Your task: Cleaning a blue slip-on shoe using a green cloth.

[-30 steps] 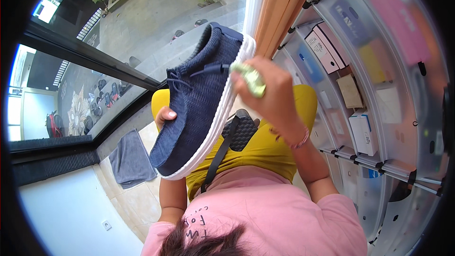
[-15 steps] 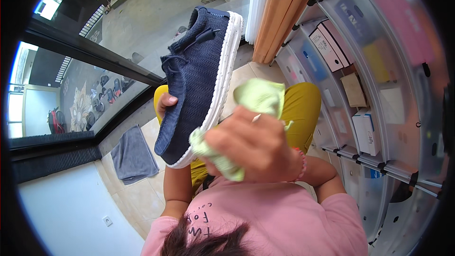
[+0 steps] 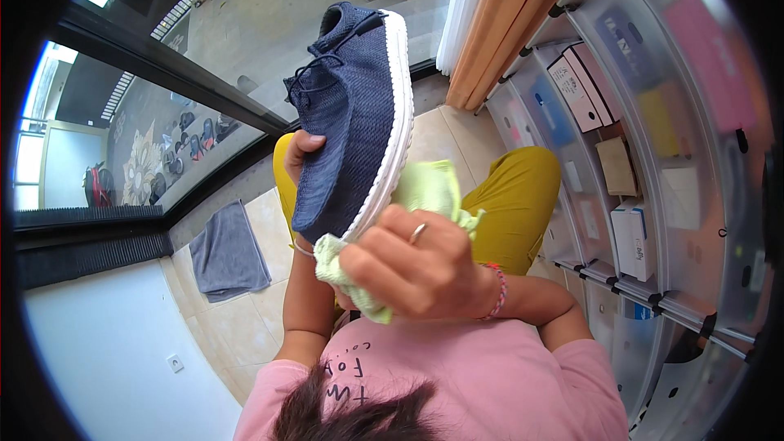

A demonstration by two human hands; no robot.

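A navy woven lace-up shoe (image 3: 347, 114) with a white sole (image 3: 390, 131) is held up in front of me, its sole side facing right. My left hand (image 3: 304, 153) grips the shoe from the left; its thumb shows on the upper, and the rest of the hand is hidden behind the shoe. Bunched in my right hand (image 3: 420, 265) is a light green cloth (image 3: 429, 188). The fist, with a ring on one finger, sits by the lower end of the sole, and part of the cloth (image 3: 347, 278) lies against the sole's edge there.
A grey towel (image 3: 230, 251) lies on the tiled floor to the left. Shelves with clear plastic boxes (image 3: 678, 171) line the right side, beside an orange curtain (image 3: 514, 24). Beyond the glass door frame (image 3: 180, 73), several pairs of footwear (image 3: 192, 143) rest outside.
The shoe has tipped slightly, and my left thumb sits higher in view. My right hand with the cloth has shifted a little left, toward the sole's lower end.
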